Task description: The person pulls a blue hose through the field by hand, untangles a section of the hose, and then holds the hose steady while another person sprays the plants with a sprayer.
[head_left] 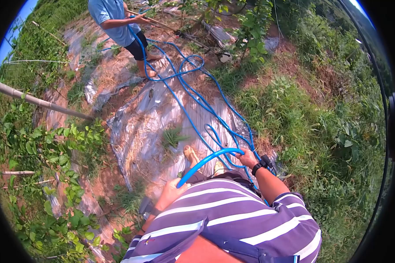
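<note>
A blue hose (210, 157) arches between my two hands in front of my striped shirt. My left hand (172, 193) is closed round one end of this arch, at the lower left. At the other end my right hand (247, 158), with a dark band on its wrist, grips the hose too. More lengths of blue hose (197, 98) lie looped over the silvery ground sheet (151, 116) ahead of my feet. Another person (120, 26) in a light blue shirt stands at the upper left, with the hose passing by their hands and legs.
A bamboo pole (44, 103) slants in from the left above leafy vines (66, 153). Tall grass (289, 114) covers the slope on the right. A small leafy tree (252, 33) stands at the top. My feet (190, 154) are on the sheet, close to the hose loops.
</note>
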### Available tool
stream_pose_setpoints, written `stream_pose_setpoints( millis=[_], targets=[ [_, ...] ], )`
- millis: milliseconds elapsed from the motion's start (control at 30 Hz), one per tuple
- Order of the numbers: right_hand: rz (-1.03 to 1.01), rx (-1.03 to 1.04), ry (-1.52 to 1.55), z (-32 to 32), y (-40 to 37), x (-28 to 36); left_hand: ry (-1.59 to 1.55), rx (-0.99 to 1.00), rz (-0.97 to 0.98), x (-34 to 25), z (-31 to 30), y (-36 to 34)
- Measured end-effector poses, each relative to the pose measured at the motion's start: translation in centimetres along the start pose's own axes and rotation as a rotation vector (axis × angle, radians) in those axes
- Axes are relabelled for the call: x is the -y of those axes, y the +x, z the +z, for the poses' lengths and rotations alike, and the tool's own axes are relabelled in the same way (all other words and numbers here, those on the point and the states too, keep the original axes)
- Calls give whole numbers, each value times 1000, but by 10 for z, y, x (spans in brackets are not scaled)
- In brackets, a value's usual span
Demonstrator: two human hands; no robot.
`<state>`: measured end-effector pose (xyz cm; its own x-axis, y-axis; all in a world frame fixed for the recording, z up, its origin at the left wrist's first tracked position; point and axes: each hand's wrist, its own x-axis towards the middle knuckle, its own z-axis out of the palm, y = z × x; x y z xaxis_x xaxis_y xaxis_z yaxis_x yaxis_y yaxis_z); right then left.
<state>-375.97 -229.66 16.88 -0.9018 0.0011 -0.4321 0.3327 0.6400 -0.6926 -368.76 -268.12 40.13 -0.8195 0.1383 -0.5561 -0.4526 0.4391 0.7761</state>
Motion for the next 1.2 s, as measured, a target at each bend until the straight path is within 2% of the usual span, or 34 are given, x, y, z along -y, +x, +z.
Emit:
stream_pose_setpoints(
  millis=[500,567,967,1100,1200],
  targets=[
    [38,92,16,4,-18,-8,-27,0,-31,24,13,-6],
    [136,166,45,2,-16,-3,-52,-10,-21,19,14,-6],
    [64,170,-83,22,9,-28,-70,-57,10,28,17,-5],
    [91,197,-69,17,4,-13,-49,-63,-11,31,17,-6],
    [29,170,-41,22,3,-12,-73,-57,-26,37,18,-6]
  ],
)
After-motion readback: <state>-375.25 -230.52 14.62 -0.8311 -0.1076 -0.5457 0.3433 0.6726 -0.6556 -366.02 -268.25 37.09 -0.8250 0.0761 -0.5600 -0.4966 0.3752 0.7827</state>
